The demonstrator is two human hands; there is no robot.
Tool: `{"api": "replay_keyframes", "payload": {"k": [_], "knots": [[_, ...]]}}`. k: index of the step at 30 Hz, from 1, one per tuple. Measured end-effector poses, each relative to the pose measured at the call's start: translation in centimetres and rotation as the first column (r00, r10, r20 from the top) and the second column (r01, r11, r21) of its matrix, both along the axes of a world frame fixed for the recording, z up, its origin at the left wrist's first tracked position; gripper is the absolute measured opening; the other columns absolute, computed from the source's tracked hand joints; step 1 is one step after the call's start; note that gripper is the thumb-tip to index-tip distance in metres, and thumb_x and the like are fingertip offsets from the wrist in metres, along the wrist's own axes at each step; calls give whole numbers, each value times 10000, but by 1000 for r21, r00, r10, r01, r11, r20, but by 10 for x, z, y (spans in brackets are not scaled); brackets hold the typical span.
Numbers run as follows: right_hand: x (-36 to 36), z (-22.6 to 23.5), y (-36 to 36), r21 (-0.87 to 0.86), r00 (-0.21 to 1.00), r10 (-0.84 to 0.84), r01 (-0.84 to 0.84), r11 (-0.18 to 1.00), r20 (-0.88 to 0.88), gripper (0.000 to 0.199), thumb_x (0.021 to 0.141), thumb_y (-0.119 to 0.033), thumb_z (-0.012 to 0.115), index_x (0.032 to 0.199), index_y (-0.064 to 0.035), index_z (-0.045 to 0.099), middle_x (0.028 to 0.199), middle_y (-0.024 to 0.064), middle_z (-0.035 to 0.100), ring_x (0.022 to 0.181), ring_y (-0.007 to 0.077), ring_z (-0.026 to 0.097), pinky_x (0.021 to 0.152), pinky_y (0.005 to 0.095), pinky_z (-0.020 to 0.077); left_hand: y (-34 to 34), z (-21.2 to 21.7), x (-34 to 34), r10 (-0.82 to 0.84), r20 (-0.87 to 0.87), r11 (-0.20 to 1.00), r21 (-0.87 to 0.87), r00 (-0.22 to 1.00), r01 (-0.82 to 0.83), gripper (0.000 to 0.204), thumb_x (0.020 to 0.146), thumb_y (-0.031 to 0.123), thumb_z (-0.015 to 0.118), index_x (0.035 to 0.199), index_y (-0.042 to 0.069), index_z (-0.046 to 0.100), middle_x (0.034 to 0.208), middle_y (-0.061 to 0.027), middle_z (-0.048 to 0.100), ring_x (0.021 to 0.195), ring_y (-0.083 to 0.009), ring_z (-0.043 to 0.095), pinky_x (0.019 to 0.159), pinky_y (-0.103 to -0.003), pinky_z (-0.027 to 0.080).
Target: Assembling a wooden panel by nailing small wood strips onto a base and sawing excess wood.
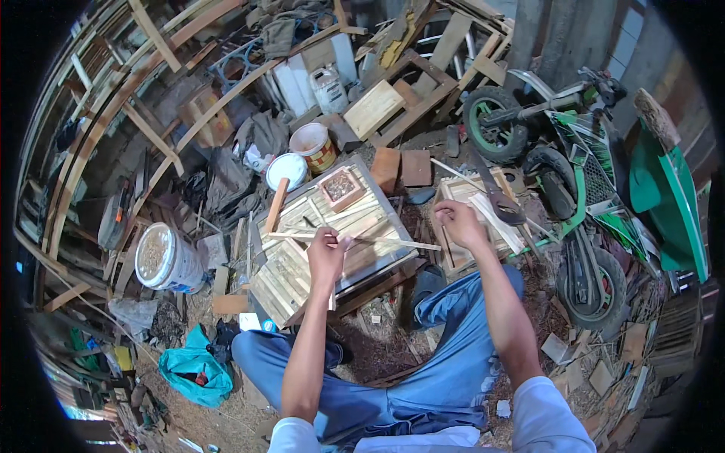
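My left hand pinches a thin wooden strip, which lies crosswise above a low worktable. Pale slats lie side by side across that table. On its far part sits a small square wooden box with small brownish bits inside. A dark slim tool rests near my left fingers. To the right, my right hand hovers by a wooden crate, its fingers curled together; whatever they may hold is too small to make out. A handsaw and pale strips lie on the crate.
Buckets stand behind the table, one white-lidded, one red and yellow. A filled white bucket is at left, a teal bag nearer. A green motorbike stands at right. Wood scraps litter the ground.
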State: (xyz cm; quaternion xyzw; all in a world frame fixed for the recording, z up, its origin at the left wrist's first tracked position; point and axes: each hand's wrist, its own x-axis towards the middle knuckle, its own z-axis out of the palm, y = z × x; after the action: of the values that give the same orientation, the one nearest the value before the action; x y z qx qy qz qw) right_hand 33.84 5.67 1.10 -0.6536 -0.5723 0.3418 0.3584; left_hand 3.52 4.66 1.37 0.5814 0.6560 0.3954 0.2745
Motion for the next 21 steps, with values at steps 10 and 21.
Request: {"api": "replay_keyframes", "payload": {"k": [10, 21], "knots": [[41, 31, -24, -1, 900, -52, 58, 998, -433, 225, 946, -135, 606, 1124, -4, 651, 952, 57, 694, 838, 122, 635, 726, 279, 515, 24, -44, 58, 132, -393, 955, 296, 910, -10, 274, 816, 119, 696, 1044, -7, 611, 1085, -216, 579, 950, -377, 606, 860, -459, 465], [243, -172, -57, 180, 822, -487, 453, 873, 295, 275, 855, -151, 659, 1127, -109, 649, 1029, 193, 655, 962, 378, 634, 834, 463, 503, 75, -88, 331, -807, -507, 355, -7, 302, 935, 426, 833, 182, 643, 1233, 63, 561, 1285, -153, 559, 1194, -346, 511, 999, -437, 420]]}}
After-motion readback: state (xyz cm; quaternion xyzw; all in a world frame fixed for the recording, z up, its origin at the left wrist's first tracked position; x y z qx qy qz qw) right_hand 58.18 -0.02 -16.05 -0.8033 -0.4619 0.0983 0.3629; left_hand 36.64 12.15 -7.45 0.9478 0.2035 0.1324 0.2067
